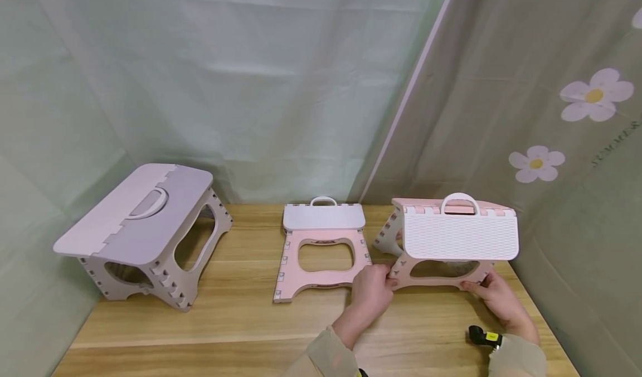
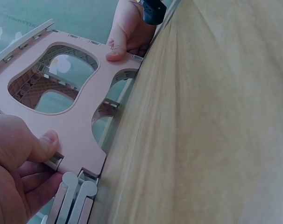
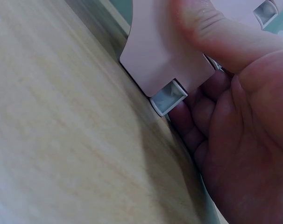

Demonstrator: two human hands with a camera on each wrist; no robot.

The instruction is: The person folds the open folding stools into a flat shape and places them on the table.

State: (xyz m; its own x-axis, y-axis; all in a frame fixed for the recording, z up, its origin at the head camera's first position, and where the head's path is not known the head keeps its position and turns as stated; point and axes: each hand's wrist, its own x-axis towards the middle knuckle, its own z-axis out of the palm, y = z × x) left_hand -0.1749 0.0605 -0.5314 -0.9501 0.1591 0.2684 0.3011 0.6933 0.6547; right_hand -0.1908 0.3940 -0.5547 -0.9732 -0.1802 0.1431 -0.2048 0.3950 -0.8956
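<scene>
At the right of the head view, a pink-and-white folding stool (image 1: 458, 235) stands on the table, its white top half hanging down at a slant over the front leg panel. A white carry handle (image 1: 460, 198) sticks up at its fold. My left hand (image 1: 371, 290) grips the left edge of the pink leg panel (image 2: 81, 140), thumb on the front face and fingers behind. At the opposite edge, my right hand (image 3: 253, 102) holds the same panel near its foot, thumb in front and fingers curled behind. The rear legs are partly hidden.
A folded pink-and-white stool (image 1: 323, 218) lies left of my left hand, very near it. Farther left stands an opened folding stool (image 1: 145, 237) with a grey-and-white top. The wooden table (image 1: 241, 332) meets a pale curtain (image 1: 251, 87) behind and at the sides.
</scene>
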